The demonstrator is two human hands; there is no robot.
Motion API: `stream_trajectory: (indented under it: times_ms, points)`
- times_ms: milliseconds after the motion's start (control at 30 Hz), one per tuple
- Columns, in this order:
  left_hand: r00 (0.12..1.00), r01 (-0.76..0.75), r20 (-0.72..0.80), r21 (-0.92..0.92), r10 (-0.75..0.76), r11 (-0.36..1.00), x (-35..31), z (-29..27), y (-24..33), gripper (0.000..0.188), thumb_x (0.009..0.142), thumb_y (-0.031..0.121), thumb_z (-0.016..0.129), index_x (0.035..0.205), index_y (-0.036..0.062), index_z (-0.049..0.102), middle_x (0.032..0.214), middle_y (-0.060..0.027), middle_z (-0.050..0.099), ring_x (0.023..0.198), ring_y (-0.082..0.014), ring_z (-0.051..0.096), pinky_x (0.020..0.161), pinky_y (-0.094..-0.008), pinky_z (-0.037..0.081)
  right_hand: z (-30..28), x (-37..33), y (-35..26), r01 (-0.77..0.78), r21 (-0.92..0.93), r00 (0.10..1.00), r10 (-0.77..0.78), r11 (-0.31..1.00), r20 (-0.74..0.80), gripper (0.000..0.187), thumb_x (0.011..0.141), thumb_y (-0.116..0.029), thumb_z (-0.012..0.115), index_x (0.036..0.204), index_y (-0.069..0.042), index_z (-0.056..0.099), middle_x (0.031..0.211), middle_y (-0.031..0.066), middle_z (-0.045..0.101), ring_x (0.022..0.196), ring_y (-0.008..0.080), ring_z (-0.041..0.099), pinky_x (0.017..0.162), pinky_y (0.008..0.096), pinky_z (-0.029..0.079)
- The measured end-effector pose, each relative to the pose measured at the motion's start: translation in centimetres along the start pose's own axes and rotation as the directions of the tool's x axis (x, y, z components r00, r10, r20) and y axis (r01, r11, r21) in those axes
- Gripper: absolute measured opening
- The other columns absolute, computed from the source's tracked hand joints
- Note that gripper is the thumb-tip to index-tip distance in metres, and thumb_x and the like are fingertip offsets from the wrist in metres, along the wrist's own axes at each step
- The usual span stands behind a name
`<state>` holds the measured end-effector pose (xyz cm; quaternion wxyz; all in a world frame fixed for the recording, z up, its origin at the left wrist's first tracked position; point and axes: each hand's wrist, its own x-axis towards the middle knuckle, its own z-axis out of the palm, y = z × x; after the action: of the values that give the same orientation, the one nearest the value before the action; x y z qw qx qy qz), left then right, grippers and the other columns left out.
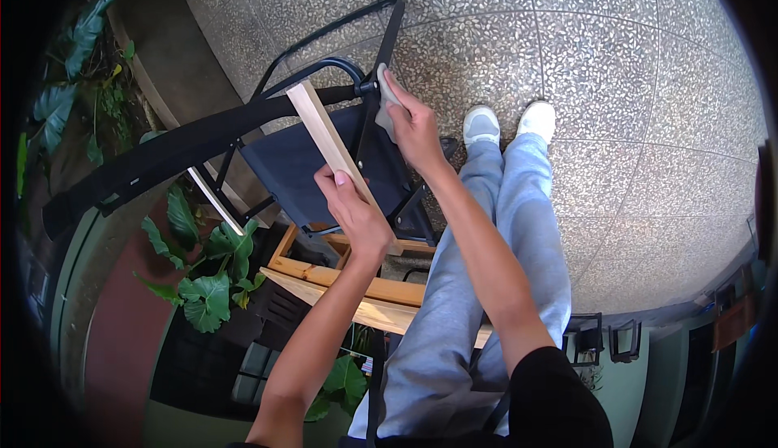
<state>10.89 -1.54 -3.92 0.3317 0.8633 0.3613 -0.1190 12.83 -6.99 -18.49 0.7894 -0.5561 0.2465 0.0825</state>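
A folding chair with dark fabric (292,164) and a black metal frame (395,30) stands tilted in front of me, left of my legs. Its pale wooden armrest (324,136) runs slantwise across the fabric. My left hand (356,213) is closed round the lower part of that armrest, thumb on top. Farther up, my right hand (417,132) grips a light grey cloth (385,106), pressed against the black frame near a joint. The cloth hides part of the frame there. A thick black fabric-covered section (162,152) of the chair reaches out to the left.
Behind my hands is a yellowish wooden bench (348,282), close to my legs. Leafy green plants (207,290) grow at the left beside a low kerb (154,91). Speckled stone tiles (600,67) cover the floor. Dark-framed furniture (585,341) stands at the lower right.
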Motion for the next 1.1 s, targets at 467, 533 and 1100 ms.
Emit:
stream_trajectory:
  times_ms: [467, 533, 1100]
  points:
    - [0.999, 0.030, -0.012, -0.022, -0.031, 0.999, 0.0, -0.1, -0.1, 0.038, 0.106, 0.037, 0.028, 0.113, 0.0040, 0.046, 0.088, -0.0059, 0.051, 0.076, -0.0139, 0.047, 0.073, -0.0286, 0.039, 0.3, 0.9, 0.7, -0.211, 0.038, 0.978, 0.211, 0.977, 0.003, 0.042, 0.095, -0.013, 0.051, 0.137, -0.010, 0.060, 0.090, 0.0019, 0.069, 0.072, 0.0021, 0.048, 0.065, 0.0205, 0.042]
    - [0.999, 0.023, -0.034, -0.045, -0.024, 0.999, 0.0, -0.1, -0.2, 0.038, 0.106, 0.037, 0.028, 0.112, 0.0041, 0.046, 0.087, -0.0056, 0.050, 0.075, -0.0137, 0.046, 0.071, -0.0288, 0.038, -0.3, 0.1, 0.0, -0.345, 0.062, 0.939, 0.343, 0.937, 0.039, 0.043, 0.095, -0.013, 0.051, 0.138, -0.011, 0.059, 0.088, -0.0004, 0.065, 0.074, 0.0021, 0.048, 0.066, 0.0196, 0.041]
    - [1.000, 0.018, -0.019, -0.031, -0.018, 0.999, -0.1, 0.3, -0.6, 0.039, 0.106, 0.035, 0.029, 0.117, 0.0007, 0.044, 0.097, -0.0075, 0.047, 0.081, -0.0155, 0.042, 0.076, -0.0305, 0.037, 0.4, -2.9, 0.6, 0.210, -0.191, 0.978, -0.208, 0.959, 0.031, 0.054, 0.081, 0.001, 0.055, 0.134, -0.010, 0.062, 0.087, 0.0142, 0.062, 0.073, 0.0277, 0.052, 0.071, 0.0375, 0.044]
